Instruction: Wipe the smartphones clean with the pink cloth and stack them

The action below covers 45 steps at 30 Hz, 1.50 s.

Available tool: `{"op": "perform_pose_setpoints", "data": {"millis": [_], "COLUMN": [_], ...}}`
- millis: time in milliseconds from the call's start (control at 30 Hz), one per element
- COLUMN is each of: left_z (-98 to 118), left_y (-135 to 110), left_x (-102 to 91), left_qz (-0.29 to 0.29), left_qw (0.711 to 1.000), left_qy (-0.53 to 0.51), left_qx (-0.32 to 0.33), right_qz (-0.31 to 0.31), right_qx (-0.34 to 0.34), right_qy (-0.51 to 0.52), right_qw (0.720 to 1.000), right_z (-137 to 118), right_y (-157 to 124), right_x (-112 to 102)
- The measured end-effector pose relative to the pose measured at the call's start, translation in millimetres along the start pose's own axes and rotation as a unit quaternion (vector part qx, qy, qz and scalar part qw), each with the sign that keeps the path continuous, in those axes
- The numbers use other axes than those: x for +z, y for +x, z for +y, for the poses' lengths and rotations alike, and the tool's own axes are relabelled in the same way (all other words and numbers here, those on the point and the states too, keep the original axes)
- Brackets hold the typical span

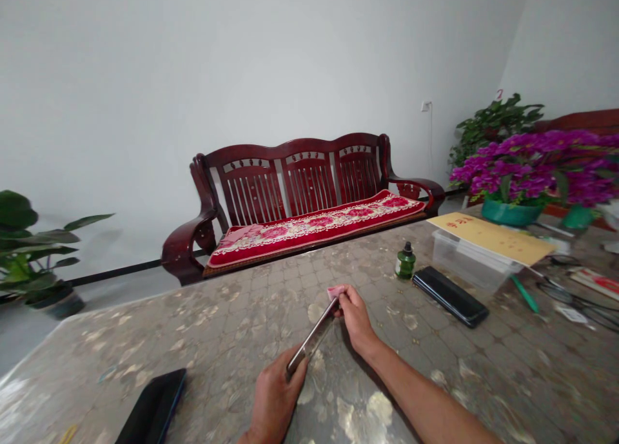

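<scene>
Above the patterned tablecloth, my left hand is closed on the near end of a slim, flat object with a silver edge. It is seen nearly edge-on, so its face and exact kind are hard to make out. At the far end of that object, my right hand pinches a small pink piece of cloth or paper, its fingers against the object's tip. Part of the pink piece is hidden by my right fingers.
Right of my hands are a green dropper bottle, a black case, a clear plastic box under a yellow envelope, a green pen and cables. A dark phone lies front left. Beyond stands a wooden bench.
</scene>
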<state>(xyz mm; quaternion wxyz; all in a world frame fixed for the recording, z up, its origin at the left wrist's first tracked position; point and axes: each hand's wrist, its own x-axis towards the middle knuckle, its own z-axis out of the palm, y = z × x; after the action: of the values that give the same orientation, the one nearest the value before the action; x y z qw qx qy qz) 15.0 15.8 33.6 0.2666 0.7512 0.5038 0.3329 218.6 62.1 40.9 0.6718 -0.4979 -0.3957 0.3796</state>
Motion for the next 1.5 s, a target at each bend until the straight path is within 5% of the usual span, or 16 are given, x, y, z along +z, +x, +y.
{"op": "perform_pose_setpoints", "data": {"millis": [300,567,667,867,1000,1167,1267,1500], "left_z": [17,3,0,18,30,36,35,24], "left_y": [-2,4,4,6,13,19,18,16], "left_x": [-10.7,-1.0,-1.3,-11.6,-15.0,-22.2,-25.1,-20.8], "left_qz": [-0.003,0.017,0.026,-0.012,-0.041,-0.033,-0.024,0.009], "left_qw": [0.998,0.998,0.994,0.989,0.986,0.983,0.982,0.986], "left_qy": [0.067,-0.033,-0.076,-0.132,-0.153,-0.145,-0.129,-0.124], "left_qx": [-0.003,0.047,0.072,0.064,0.057,0.108,0.134,0.111], "right_qz": [-0.036,-0.159,-0.175,-0.187,-0.173,-0.073,-0.053,-0.158], "right_qx": [-0.239,-0.478,-0.495,-0.472,-0.421,-0.364,-0.427,-0.551], "right_qy": [-0.079,-0.139,-0.147,-0.133,-0.092,-0.095,-0.153,-0.252], "right_qw": [0.967,0.853,0.838,0.851,0.886,0.924,0.89,0.78], "right_z": [-51,-69,-68,-66,-67,-73,-77,-75], "right_y": [-30,-74,-79,-82,-81,-64,-51,-57], "right_x": [18,37,39,39,41,31,22,20]}}
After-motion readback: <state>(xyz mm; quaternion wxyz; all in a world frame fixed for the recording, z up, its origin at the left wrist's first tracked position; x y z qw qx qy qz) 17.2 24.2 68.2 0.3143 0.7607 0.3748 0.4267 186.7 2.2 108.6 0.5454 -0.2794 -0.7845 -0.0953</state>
